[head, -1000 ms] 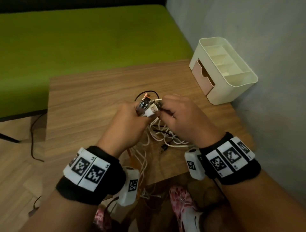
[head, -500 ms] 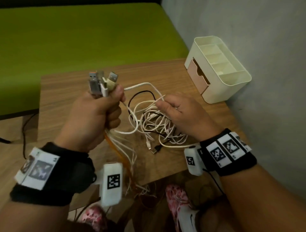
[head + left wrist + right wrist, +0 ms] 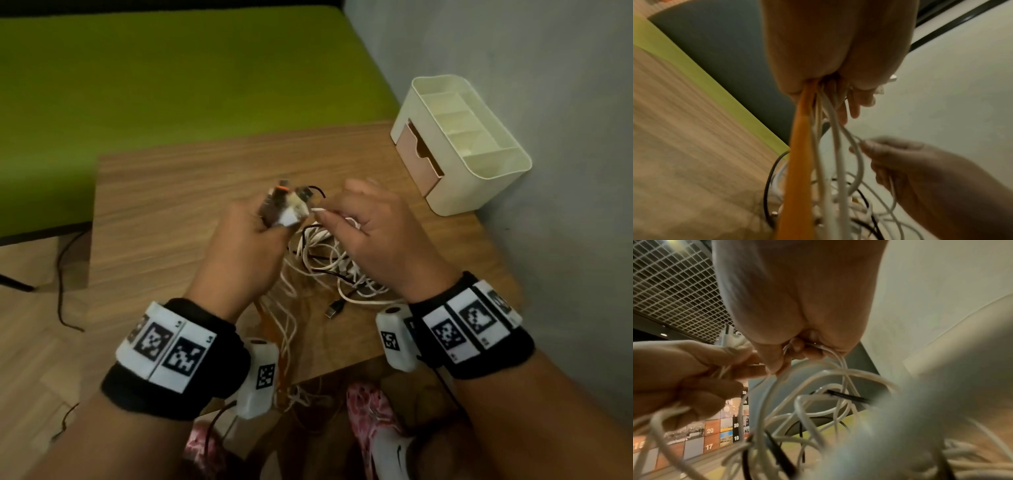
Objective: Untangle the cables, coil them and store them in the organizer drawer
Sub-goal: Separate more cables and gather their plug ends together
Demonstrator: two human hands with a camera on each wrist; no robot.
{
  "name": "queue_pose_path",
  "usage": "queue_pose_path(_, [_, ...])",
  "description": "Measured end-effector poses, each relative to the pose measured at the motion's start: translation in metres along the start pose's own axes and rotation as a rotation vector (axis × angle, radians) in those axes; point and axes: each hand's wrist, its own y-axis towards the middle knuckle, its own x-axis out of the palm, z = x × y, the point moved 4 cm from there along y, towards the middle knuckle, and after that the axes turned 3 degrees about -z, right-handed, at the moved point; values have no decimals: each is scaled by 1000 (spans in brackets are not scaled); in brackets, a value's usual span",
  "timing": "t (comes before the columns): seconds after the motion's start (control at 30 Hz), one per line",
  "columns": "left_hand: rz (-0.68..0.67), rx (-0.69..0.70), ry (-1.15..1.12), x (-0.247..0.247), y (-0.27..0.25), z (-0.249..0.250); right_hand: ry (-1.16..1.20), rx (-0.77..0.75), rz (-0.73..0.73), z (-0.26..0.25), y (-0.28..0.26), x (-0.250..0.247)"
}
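1. currently the untangling step is in hand; no cable is separated, none is coiled, and nothing is stored.
2. left hand [image 3: 246, 246]: fingers curled tight round a bunch of plug ends [image 3: 286, 205], held raised above the wooden table [image 3: 164, 212]. in the left wrist view an orange cable [image 3: 799, 162] and several white leads run down out of the fist.
3. right hand [image 3: 373, 236]: thumb and forefinger pinch one white cable [image 3: 317, 209] just beside the plug bunch; the other fingers are loosely spread. the right wrist view confirms a white strand caught at the fingertips [image 3: 795, 347].
4. cable tangle [image 3: 329, 263]: white loops with a black lead crossing them, lying on the table below and between both hands. a loose black plug [image 3: 334, 310] lies at the near edge of the heap. some strands hang over the table's near edge.
5. organizer [image 3: 469, 144]: cream, stands at the far right corner of the table against the wall, well apart from the hands. its pink drawer [image 3: 419, 154] appears slightly pulled out; how far cannot be judged.
6. next move, as judged: draw the pinched white cable clear of the bunch while the left hand keeps the other ends anchored, following it through the loops rather than pulling hard, since a sharp pull is likely to tighten the knot.
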Motion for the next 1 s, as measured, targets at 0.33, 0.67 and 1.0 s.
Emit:
queue_pose_path(0.33, [24, -96, -518, -21, 6, -11, 277, 280, -85, 18, -6, -10])
queue_pose_path(0.67, [129, 20, -56, -8, 0, -2, 100, 122, -2, 9, -1, -1])
queue_pose_path(1.0, [64, 68, -459, -7, 1, 6, 213, 154, -191, -3, -2, 4])
